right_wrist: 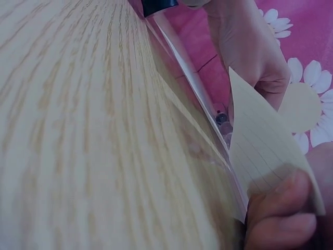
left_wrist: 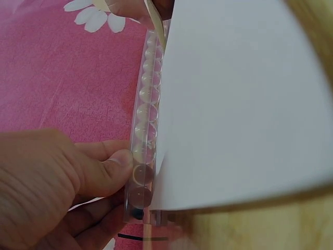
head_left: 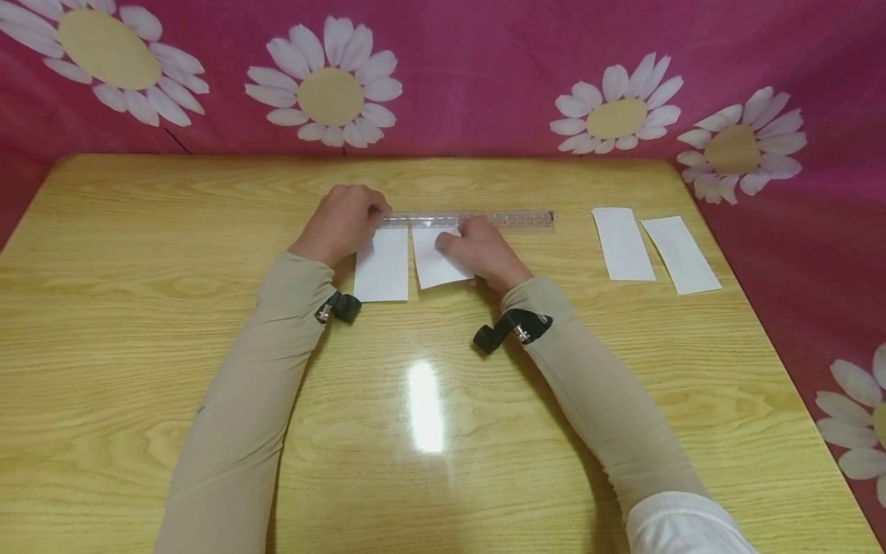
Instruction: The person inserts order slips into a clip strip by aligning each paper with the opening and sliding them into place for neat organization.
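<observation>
A long clear plastic strip [head_left: 519, 220] with a row of round, bead-like shapes inside [left_wrist: 141, 117] lies crosswise on the table. My left hand [head_left: 342, 223] holds its left end, thumb against the near side in the left wrist view. Just below the strip is a white paper piece [head_left: 382, 265], its top-left corner partly hidden by that hand. My right hand [head_left: 484, 250] pinches a second white paper piece [head_left: 434, 261] by its right side, tilted with its upper edge at the strip. Faint lines mark this paper's underside [right_wrist: 263, 140] in the right wrist view.
Two more white paper pieces, one upright-ish [head_left: 624, 245] and one slanted [head_left: 681, 254], lie apart on the right of the wooden table [head_left: 429, 492]. A pink flowered cloth [head_left: 471, 85] hangs behind the back edge. Each wrist wears a black camera mount.
</observation>
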`<act>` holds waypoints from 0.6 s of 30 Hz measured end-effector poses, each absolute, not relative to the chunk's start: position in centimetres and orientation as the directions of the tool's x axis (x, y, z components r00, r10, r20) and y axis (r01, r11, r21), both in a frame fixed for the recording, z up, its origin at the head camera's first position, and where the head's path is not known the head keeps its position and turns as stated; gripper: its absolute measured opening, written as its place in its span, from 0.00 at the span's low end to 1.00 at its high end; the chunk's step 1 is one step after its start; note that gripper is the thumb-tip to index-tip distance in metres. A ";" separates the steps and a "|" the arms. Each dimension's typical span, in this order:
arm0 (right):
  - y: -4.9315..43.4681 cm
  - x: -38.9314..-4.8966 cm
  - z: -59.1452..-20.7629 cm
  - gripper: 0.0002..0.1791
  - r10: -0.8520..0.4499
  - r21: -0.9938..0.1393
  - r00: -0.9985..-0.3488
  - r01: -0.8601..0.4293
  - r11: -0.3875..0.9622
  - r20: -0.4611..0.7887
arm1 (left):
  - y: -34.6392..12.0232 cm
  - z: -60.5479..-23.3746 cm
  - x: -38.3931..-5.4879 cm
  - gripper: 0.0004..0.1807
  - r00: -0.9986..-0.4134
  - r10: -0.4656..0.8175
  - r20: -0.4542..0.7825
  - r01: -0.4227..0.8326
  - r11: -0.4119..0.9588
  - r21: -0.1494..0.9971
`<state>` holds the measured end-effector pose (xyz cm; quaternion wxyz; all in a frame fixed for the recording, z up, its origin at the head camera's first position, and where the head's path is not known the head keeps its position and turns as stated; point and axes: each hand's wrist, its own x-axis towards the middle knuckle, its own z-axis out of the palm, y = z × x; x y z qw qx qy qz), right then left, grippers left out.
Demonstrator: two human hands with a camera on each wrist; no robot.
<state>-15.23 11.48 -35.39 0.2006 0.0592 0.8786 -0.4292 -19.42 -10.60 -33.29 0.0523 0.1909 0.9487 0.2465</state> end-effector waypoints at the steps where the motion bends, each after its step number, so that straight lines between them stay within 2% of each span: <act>1: 11.4 -15.2 -35.4 0.16 -0.066 -0.730 -0.913 0.277 0.625 -0.403 | -10.6 -33.3 -19.4 0.15 -0.922 0.388 -0.007 0.335 0.806 0.488; 4: 11.4 -15.2 -35.3 0.18 -0.064 -0.724 -0.915 0.271 0.635 -0.399 | -10.6 -33.3 -19.5 0.15 -0.922 0.388 -0.008 0.336 0.807 0.486; 9: 11.2 -15.3 -35.3 0.17 -0.070 -0.735 -0.921 0.258 0.627 -0.383 | -10.7 -33.4 -19.5 0.14 -0.921 0.390 0.003 0.343 0.807 0.480; 14: 11.2 -15.3 -35.2 0.23 -0.072 -0.736 -0.922 0.254 0.628 -0.380 | -10.7 -33.4 -19.5 0.14 -0.921 0.389 0.007 0.345 0.807 0.479; 18: 11.2 -15.2 -35.1 0.18 -0.087 -0.736 -0.918 0.250 0.629 -0.387 | -10.6 -33.4 -19.4 0.15 -0.922 0.386 0.003 0.340 0.809 0.480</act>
